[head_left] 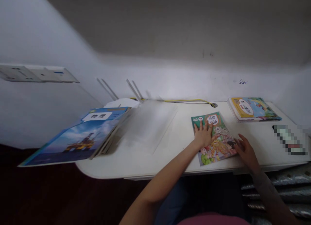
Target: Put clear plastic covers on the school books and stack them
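Note:
A green textbook with a colourful drawn cover lies on the white desk in front of me, turned at a slight angle. My left hand rests flat on its upper left part, fingers spread over the cover. At the book's right edge is my right hand, its fingers apart and the fingertips close to or touching the edge; I cannot tell which. To the left of the book lies a clear plastic sheet, blurred, with a pale, see-through surface.
A stack topped by a blue physics book overhangs the desk's left end. Behind it stands a white router with antennas. A yellow cable runs to a hole. At right are stacked books and a pixelated phone-like object.

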`<action>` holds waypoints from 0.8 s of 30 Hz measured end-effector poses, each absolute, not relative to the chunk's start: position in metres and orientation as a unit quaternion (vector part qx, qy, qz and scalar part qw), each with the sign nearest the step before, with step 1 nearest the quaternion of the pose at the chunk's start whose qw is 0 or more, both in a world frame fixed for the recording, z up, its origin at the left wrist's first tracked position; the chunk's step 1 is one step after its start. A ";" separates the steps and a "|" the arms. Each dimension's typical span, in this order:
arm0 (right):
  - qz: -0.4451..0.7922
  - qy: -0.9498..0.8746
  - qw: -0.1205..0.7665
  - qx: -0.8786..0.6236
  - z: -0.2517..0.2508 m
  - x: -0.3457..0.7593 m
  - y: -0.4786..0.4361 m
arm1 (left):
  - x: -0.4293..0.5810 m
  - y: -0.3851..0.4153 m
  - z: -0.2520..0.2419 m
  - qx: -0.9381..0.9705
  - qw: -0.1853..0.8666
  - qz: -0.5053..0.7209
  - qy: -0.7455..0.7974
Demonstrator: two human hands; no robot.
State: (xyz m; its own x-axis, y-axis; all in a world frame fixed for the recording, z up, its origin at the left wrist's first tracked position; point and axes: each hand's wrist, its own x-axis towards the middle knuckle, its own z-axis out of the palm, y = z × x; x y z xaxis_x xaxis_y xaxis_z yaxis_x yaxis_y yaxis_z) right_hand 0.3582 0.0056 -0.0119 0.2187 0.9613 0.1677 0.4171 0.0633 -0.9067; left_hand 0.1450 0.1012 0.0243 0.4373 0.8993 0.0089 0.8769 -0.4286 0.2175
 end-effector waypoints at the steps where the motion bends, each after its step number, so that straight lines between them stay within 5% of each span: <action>1: 0.272 -0.563 0.464 -0.627 -0.014 0.358 0.005 | 0.146 0.101 0.022 0.842 0.089 0.056 0.529; 19: -0.074 -0.671 0.185 -0.714 -0.013 0.354 -0.009 | 0.163 0.134 0.020 0.862 0.043 0.067 0.500; 24: -0.104 -0.697 0.177 -0.687 -0.008 0.337 -0.018 | 0.166 0.136 0.024 0.842 0.054 0.055 0.534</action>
